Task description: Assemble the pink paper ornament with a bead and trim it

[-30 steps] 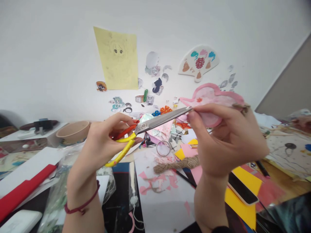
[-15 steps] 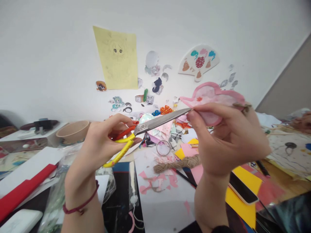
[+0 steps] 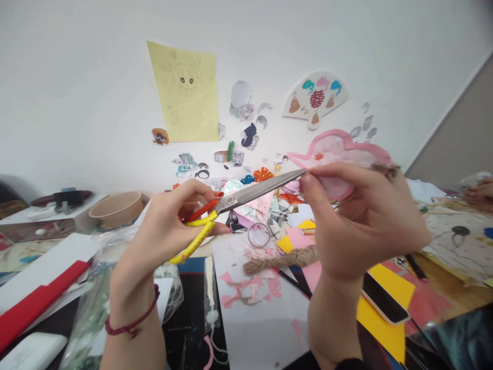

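Note:
My left hand is closed around the yellow and red handles of a pair of scissors. The metal blades point to the right and upward, looking closed or nearly so. Their tips meet the fingertips of my right hand, between thumb and forefinger. My right hand pinches a pink, scallop-edged piece with a pale middle and a small red flower, held up in front of the wall. A bit of brown twine shows at its right side. My right hand hides the lower part of the piece.
Below lie a twine bundle, pink scraps on white paper, a roll of clear tape and a phone on yellow paper. A beige bowl stands left. Another person's hand shows far right.
My left hand and the scissors have shifted slightly to the right, the blade tips moving further toward my right thumb. The pink piece has moved a little to the right.

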`<state>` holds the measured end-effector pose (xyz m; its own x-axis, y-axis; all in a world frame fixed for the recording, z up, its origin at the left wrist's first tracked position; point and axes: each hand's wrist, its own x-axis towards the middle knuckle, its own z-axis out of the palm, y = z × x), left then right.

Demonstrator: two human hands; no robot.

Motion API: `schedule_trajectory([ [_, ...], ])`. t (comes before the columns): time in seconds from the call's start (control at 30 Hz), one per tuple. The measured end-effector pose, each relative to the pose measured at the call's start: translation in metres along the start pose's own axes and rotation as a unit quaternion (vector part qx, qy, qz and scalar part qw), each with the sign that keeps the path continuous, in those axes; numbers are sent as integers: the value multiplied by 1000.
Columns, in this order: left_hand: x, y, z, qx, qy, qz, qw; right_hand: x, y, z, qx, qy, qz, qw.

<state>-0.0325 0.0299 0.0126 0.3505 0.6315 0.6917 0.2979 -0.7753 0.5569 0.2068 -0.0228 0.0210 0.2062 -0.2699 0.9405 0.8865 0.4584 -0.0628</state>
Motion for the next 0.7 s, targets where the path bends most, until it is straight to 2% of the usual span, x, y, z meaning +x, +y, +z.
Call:
schedule_trajectory([
  [0.17,3,2,0,32,-35,-47,998,0,-1,-2,-19,-25,6,999],
  [0.27,3,3,0,47,-52,-51,996,0,1,-2,-27,-7,-21,999],
  [0.7,5,5,2,33,-52,-20,998,0,-2,-6,-4,-46,-7,999],
])
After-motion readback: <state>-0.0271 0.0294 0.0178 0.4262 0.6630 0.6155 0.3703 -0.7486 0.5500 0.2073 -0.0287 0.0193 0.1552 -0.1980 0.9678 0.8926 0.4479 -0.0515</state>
